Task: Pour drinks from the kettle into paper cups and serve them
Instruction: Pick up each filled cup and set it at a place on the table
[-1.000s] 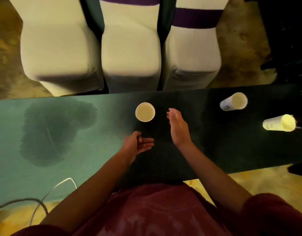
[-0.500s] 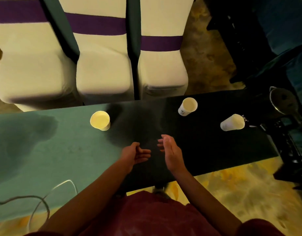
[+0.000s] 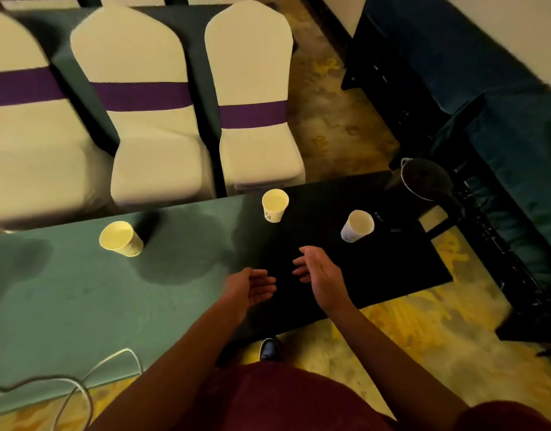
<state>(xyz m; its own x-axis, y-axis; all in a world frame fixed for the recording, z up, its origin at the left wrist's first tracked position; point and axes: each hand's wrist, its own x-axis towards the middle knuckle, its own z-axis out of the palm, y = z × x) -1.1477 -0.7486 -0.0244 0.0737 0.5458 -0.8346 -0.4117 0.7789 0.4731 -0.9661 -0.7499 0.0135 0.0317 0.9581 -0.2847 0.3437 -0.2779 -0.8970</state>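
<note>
Three paper cups stand upright on the green-clothed table (image 3: 65, 300): a left cup (image 3: 120, 239), a middle cup (image 3: 275, 205) near the far edge, and a right cup (image 3: 357, 226). A dark metal kettle (image 3: 423, 178) sits at the table's far right corner. My left hand (image 3: 251, 286) and my right hand (image 3: 319, 272) hover above the table in front of the middle cup, palms facing each other, fingers apart, holding nothing.
Three white-covered chairs with purple sashes (image 3: 162, 119) line the far side of the table. Dark wet patches (image 3: 181, 253) mark the cloth. A white cable (image 3: 81, 387) trails over the near left edge. Dark furniture (image 3: 485, 181) stands on the right.
The view has swung right and upward, bringing the kettle and chair backs into sight. Both hands stay empty and have drifted away from the left cup toward the table's right end.
</note>
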